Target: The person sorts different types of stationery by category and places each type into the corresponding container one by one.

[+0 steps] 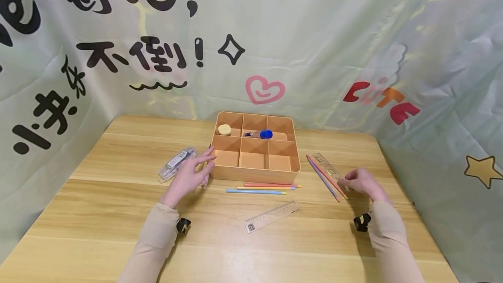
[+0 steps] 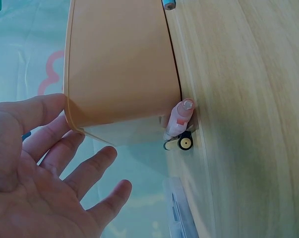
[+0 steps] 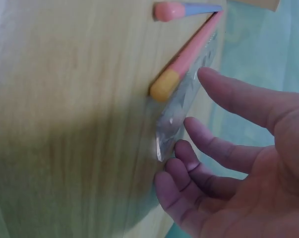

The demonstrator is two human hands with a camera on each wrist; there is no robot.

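Note:
My left hand point(image 1: 190, 177) is at the left side of the orange compartment box point(image 1: 251, 174). In the left wrist view, fingertips of that hand point(image 2: 65, 158) meet the corner rim of the box point(image 2: 119, 59), fingers spread. My right hand point(image 1: 363, 182) is beside the near end of a patterned clear ruler point(image 1: 329, 166). Seen from the right wrist, the thumb and index fingertip of that hand point(image 3: 228, 158) are at the edge of this ruler point(image 3: 176, 111), apart from each other, the other fingers loosely bent. A pink-and-yellow stick point(image 3: 184, 64) lies alongside it.
The box holds a cream round item point(image 1: 224, 129) and a blue-capped tube point(image 1: 266, 134). Several coloured sticks point(image 1: 255, 191) and another clear ruler point(image 1: 272, 216) lie in front. A clear case point(image 1: 177, 164) is at left; a pink item point(image 2: 180, 118) stands near the box. Fabric walls surround the table point(image 1: 118, 239).

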